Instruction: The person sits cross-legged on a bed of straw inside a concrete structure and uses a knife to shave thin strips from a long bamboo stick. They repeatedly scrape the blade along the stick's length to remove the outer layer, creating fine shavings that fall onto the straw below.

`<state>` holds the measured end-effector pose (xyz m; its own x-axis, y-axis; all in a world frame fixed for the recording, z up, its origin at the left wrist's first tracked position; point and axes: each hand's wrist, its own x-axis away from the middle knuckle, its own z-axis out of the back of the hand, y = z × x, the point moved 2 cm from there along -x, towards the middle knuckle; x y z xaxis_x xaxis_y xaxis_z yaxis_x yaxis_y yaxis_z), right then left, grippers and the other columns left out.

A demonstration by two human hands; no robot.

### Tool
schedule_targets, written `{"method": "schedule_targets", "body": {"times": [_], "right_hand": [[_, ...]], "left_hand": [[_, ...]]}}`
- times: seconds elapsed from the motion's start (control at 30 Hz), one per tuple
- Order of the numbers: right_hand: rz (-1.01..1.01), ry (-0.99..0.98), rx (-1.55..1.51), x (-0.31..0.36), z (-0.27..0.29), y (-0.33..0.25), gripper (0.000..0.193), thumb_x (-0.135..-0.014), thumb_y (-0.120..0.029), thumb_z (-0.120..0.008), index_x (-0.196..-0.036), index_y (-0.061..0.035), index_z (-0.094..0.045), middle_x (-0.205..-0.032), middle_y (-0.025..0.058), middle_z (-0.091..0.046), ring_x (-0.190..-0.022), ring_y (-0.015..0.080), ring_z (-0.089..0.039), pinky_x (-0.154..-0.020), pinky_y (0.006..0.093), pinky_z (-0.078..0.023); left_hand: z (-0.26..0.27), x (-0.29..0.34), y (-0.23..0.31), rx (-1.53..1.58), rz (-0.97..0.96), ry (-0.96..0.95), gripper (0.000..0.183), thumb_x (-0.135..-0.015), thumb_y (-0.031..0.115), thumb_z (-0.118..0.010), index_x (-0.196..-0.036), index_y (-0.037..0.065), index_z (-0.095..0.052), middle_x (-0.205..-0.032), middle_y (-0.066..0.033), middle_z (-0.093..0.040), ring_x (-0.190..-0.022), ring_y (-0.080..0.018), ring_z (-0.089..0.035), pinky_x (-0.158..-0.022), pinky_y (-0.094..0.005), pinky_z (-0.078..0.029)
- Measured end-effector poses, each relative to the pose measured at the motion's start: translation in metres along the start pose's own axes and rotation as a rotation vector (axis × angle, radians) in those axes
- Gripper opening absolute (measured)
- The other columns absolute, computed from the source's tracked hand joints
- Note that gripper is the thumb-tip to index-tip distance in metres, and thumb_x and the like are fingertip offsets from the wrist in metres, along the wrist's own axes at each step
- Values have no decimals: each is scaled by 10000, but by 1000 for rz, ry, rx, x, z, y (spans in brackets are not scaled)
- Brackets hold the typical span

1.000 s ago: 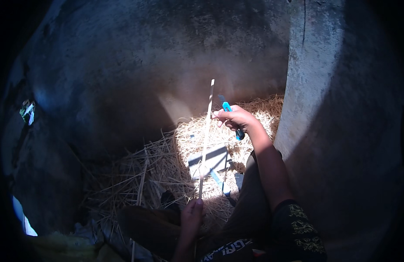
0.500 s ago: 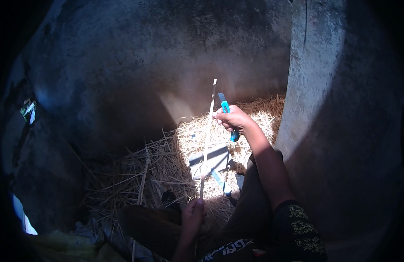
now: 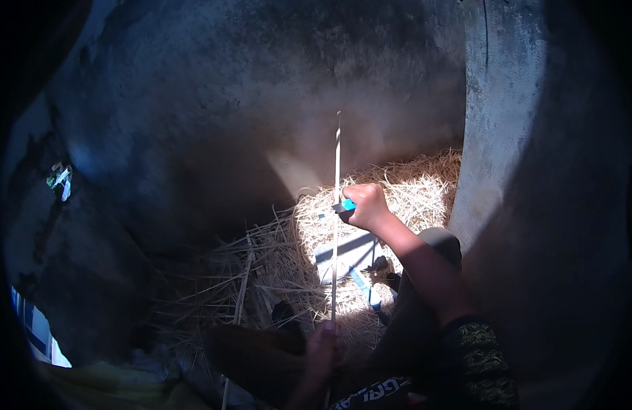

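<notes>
Low in the view, in shadow, my left hand (image 3: 321, 352) is closed around the lower part of a long, thin pale strip (image 3: 338, 160), which looks like split bamboo or wood. The strip stands nearly upright away from me, its tip rising against the wall. My right hand (image 3: 368, 206) grips a turquoise utility knife (image 3: 348, 204), most of its handle hidden in the fist. Its dark blade points left and meets or overlaps the strip around mid-length; whether it cuts in, I cannot tell.
Pale shavings (image 3: 422, 191) cover the sunlit ground ahead, with darker strips (image 3: 244, 280) to the left. A flat pale block (image 3: 347, 256) lies among them, beside a light-blue narrow tool (image 3: 365, 285). Grey walls (image 3: 261, 89) stand close ahead and to the right (image 3: 504, 116).
My right hand has turned the knife from blade-up to blade pointing left, onto the strip. The strip now stands straighter and shows its narrow edge. The whole view has shifted slightly.
</notes>
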<state>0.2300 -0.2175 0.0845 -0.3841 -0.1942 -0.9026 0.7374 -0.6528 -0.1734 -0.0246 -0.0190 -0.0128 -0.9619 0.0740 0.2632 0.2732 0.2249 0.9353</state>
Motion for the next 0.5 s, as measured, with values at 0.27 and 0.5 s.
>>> {"method": "schedule_targets", "body": {"times": [0.27, 0.5], "right_hand": [[-210, 143, 150, -26, 11, 0, 392, -986, -201, -512, -632, -59, -603, -593, 167, -616, -565, 382, -628, -550, 486, -499], [-489, 72, 352, -77, 85, 66, 324, -969, -256, -514, -833, -52, -725, -758, 211, -677, -745, 419, -669, -705, 514, -535]], "left_hand": [[-12, 19, -2, -283, -217, 60, 266, -1046, 342, -484, -992, 96, -569, -669, 2, -495, -556, -87, -491, -496, -259, -379], [-20, 41, 1, -739, -308, 4, 321, -1042, 341, -468, -1013, 39, -576, -720, -139, -578, -641, -243, -594, -621, -425, -465]]}}
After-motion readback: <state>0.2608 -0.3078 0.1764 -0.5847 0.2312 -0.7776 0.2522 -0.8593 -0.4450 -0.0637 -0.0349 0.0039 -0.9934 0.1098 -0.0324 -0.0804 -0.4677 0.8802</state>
